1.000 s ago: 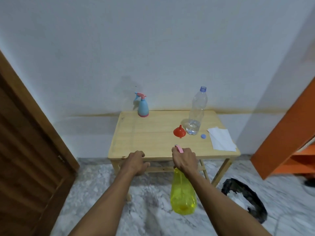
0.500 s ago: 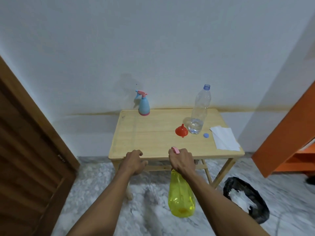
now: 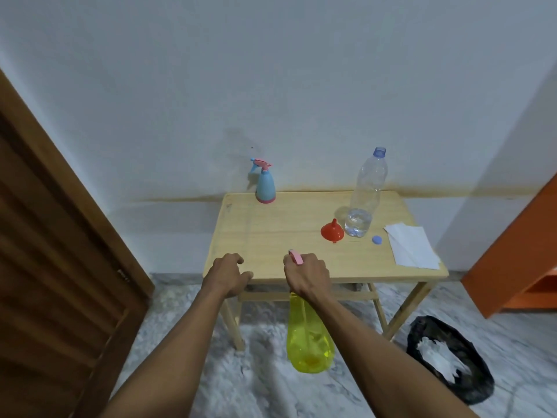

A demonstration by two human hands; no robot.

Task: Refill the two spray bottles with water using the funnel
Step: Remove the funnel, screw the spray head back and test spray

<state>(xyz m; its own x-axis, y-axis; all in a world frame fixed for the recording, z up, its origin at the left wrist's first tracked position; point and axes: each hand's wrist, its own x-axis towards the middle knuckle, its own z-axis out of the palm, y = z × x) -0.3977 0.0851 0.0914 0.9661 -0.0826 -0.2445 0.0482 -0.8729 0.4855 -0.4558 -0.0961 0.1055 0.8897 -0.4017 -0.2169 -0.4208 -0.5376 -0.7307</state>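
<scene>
My right hand [image 3: 307, 274] grips the pink spray head of a yellow translucent spray bottle [image 3: 309, 337], which hangs below the table's front edge. My left hand [image 3: 229, 274] hovers at the front edge with loosely curled fingers, holding nothing. On the wooden table [image 3: 271, 233] a blue spray bottle [image 3: 265, 184] with a pink trigger stands at the back left. A red funnel [image 3: 332, 230] lies mouth down right of the middle. Beside it stands an uncapped clear water bottle [image 3: 364, 197] with a little water at its bottom. Its blue cap [image 3: 377, 239] lies on the table.
White paper sheets [image 3: 411, 250] lie at the table's right end. A black bag-lined bin [image 3: 449, 359] sits on the marble floor at the right. A brown wooden door [image 3: 54, 267] stands at the left, orange furniture [image 3: 518, 254] at the right.
The view has shifted slightly and the table appears a little nearer. Both hands keep the same pose; the yellow bottle still hangs from my right hand.
</scene>
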